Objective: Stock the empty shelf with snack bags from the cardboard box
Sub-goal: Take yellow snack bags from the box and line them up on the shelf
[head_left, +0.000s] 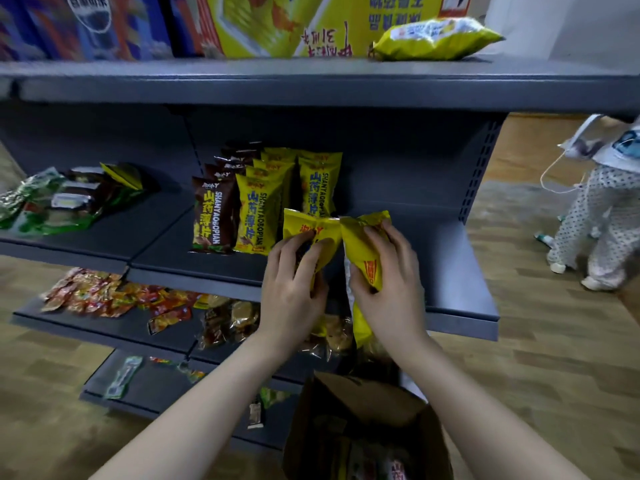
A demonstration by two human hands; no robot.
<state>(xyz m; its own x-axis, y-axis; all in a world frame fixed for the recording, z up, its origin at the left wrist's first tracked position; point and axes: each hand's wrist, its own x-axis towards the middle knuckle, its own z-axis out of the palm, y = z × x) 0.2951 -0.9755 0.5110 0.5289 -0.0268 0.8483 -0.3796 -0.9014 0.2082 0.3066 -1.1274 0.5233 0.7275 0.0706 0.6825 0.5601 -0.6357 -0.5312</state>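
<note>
Holding one yellow snack bag each, the left hand grips the left bag and the right hand grips the right bag, fingers curled round both, just in front of the standing yellow row on the middle shelf. Recommended: seat each bag upright beside that row, base first, label outward. The brown row stands on the yellow row's far side. The cardboard box sits below; loose packets lie well apart from the row. Toppling neighbours is the risk.

Grey shelf w/ snack bags
</note>
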